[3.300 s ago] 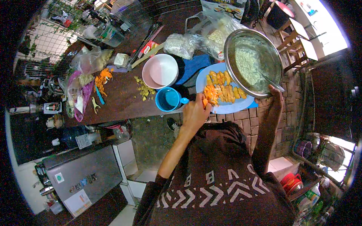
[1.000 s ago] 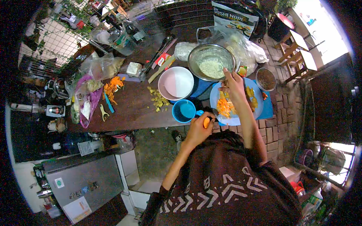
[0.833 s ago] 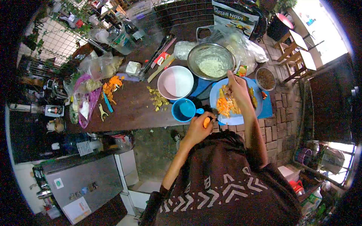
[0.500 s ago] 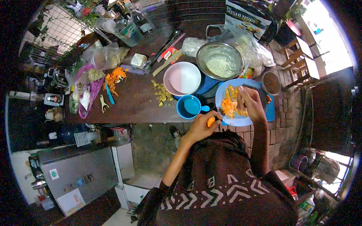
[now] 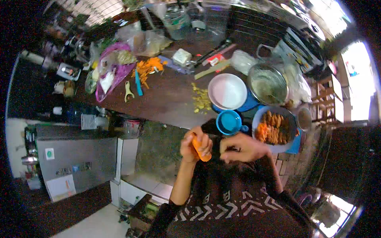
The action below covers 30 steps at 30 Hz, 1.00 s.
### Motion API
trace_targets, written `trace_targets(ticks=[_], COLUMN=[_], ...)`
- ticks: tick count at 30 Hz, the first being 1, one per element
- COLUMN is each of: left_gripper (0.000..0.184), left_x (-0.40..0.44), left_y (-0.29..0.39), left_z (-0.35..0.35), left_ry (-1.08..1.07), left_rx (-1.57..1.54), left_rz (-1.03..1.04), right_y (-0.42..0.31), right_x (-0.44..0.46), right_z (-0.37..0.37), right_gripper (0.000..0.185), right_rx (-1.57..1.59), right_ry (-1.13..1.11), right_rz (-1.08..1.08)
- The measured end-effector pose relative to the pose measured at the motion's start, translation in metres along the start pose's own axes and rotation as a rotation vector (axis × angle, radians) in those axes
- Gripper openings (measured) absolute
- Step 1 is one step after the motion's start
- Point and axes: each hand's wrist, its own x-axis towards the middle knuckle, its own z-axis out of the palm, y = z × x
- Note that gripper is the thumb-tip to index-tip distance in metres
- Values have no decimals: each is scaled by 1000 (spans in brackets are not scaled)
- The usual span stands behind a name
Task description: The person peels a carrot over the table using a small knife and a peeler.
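Observation:
My left hand [image 5: 194,146] is wrapped round an orange carrot piece [image 5: 201,147], held in front of my body below the table edge. Beside it, my right hand [image 5: 243,148] has curled fingers; whether they hold anything is hidden. Just above the hands stands a blue mug [image 5: 229,122]. Right of it, a light blue plate [image 5: 258,116] carries orange bits [image 5: 265,132] and darker brown pieces [image 5: 278,121]. A white bowl [image 5: 227,92] sits behind the mug, with a metal bowl [image 5: 268,84] to its right.
Yellowish scraps [image 5: 201,98] lie left of the white bowl. Farther left are orange peelings [image 5: 149,68], a blue-handled tool [image 5: 138,82], a pale peeler [image 5: 129,91] and a purple plastic bag [image 5: 115,65]. A small bowl [image 5: 304,119] stands right of the plate. A grey fridge [image 5: 79,154] is at lower left.
My right hand has left the plate and come back near my left hand. The left hand has lifted the carrot piece toward my body. The camera view has turned left.

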Motion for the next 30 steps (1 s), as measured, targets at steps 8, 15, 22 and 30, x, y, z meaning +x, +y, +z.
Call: trace_targets(ticks=[8, 15, 22, 30], left_gripper=[28, 18, 16, 42], left_x=[-15, -33, -49, -55], left_y=[90, 185, 269, 315], left_z=[-49, -107, -174, -182], left_ry=[414, 816, 759, 904], left_rx=[-187, -304, -328, -94], left_rz=[373, 414, 455, 212], right_y=[0, 33, 76, 107], right_x=[136, 265, 387, 465], right_z=[48, 73, 55, 27], right_gripper=[21, 16, 23, 42], right_rx=[-482, -300, -847, -989], right_ry=[-205, -58, 422, 668], right_rz=[108, 62, 87, 309])
